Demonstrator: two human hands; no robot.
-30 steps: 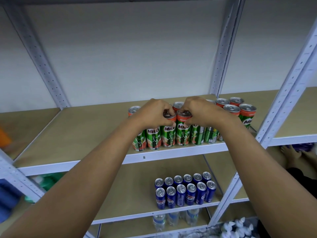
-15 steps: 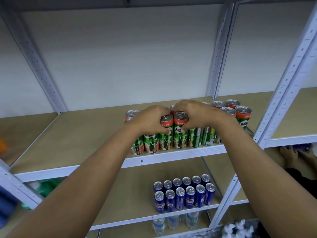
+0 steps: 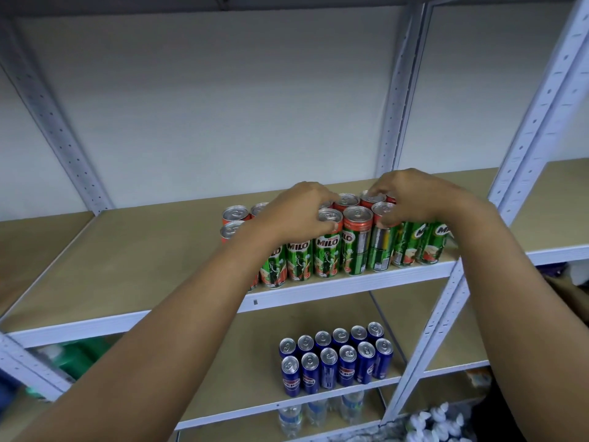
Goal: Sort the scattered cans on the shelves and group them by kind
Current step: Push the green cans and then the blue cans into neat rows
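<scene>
Green and red Milo cans (image 3: pixel 328 253) stand in two tight rows at the front edge of the upper shelf (image 3: pixel 143 263). My left hand (image 3: pixel 296 212) curls over the top of a front-row Milo can (image 3: pixel 330 218), thumb against its rim. My right hand (image 3: pixel 414 199) grips the top of another front-row Milo can (image 3: pixel 382 237) further right. One Milo can (image 3: pixel 357 240) stands untouched between the two hands. Blue Pepsi cans (image 3: pixel 338 358) stand in two neat rows on the shelf below.
White perforated uprights (image 3: pixel 522 173) frame the bay on both sides. Clear water bottles (image 3: pixel 318 413) stand on the lowest visible shelf, with white bottle caps (image 3: pixel 436 422) at the bottom right. Green items (image 3: pixel 79 355), blurred, lie at the lower left. Another person's hand (image 3: pixel 567 288) shows at the right edge.
Both hands have drifted apart along the front row of Milo cans. They held two neighbouring cans before; one can now stands between them. The cans sit in a tighter block.
</scene>
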